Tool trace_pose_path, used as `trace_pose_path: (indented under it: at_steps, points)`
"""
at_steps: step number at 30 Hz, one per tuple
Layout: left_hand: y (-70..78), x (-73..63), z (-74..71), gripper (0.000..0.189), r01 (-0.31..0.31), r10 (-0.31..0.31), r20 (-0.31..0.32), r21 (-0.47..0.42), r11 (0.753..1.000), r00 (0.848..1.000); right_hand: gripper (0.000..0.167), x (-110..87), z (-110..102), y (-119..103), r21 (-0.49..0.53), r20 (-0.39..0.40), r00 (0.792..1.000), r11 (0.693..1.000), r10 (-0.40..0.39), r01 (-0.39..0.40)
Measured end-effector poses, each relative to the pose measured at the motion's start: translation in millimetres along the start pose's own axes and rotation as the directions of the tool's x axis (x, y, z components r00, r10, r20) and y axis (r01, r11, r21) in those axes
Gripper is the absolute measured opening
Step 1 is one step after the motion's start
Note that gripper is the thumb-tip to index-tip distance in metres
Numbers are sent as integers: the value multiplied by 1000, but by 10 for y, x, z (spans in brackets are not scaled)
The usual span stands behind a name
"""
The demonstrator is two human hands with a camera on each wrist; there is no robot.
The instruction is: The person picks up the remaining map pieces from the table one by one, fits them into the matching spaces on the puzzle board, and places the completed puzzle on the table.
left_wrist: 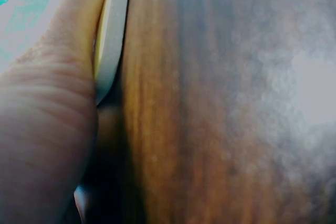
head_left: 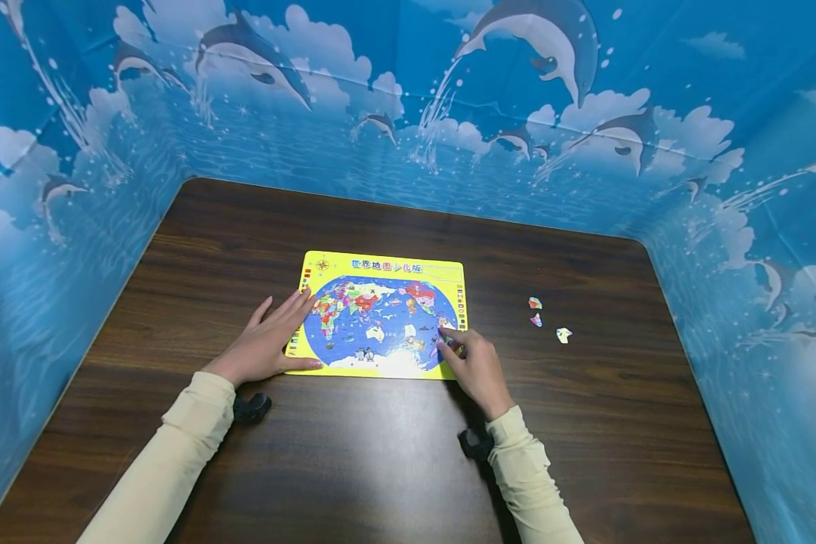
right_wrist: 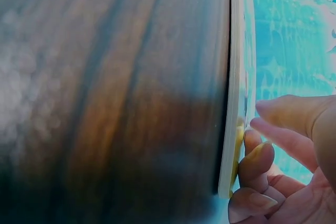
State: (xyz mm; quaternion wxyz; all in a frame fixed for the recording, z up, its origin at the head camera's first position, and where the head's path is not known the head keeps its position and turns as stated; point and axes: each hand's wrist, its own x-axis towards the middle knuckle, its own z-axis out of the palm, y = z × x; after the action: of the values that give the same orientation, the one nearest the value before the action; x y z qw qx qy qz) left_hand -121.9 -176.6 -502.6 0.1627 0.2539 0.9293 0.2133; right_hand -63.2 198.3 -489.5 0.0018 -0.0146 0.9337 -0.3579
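Found in the head view a yellow-framed world map board (head_left: pixel 394 310) lying flat on the dark wooden desk (head_left: pixel 381 468), between the two hands. Saw the left hand (head_left: pixel 272 340) spread over the board's left side, with the thumb along the bottom border. Saw the right hand (head_left: pixel 477 370) bent over the right side, thumb and forefinger tips close together at the map. Could not tell from any view about a piece pinched there, because of the fingers in the way. Counted three small coloured pieces (head_left: pixel 536 320) lying loose on the desk to the right of the board, in the head view only, with print too small to read. Got from the right wrist view the board's pale side, and the other fingers curled beside its corner. Got from the left wrist view just the base of the left hand next to that pale side, with fingers cut off by the frame and a blurred glare on the desk. Saw overhead a blue dolphin-print curtain (head_left: pixel 299 151) behind the desk, and cream sleeves (head_left: pixel 170 461) cut off at the bottom.
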Motion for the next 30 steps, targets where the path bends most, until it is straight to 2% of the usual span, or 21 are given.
trace_pose_path:
  at_steps: [6, 11, 14, 20, 24, 30]
  points:
    - [12, 11, -23, 121, -10, 10, -12, 0, 1000, 1000, 33, 38, -77, 22, 14, -28, 999, 999, -29, 30]
    - [13, 16, -43, 121, -12, 12, -22, -1, 1000, 1000, 33, 158, -343, 142, 24, -89, 996, 1000, 8, -6]
    - [7, 12, -49, 122, -7, 7, -25, 5, 1000, 1000, 33, 283, -554, 331, -5, -149, 988, 999, 40, -41]
    - [1, -16, -40, 122, -3, 3, -24, 20, 1000, 1000, 31, 455, -893, 758, -78, -251, 954, 978, 167, -192]
    - [-13, -46, -18, 121, -10, 10, -31, 8, 1000, 999, 32, 507, -954, 914, -93, -259, 939, 962, 227, -258]
    - [-7, -54, 23, 121, -27, 27, -36, -11, 1000, 999, 36, 534, -942, 1011, -75, -272, 924, 951, 269, -299]
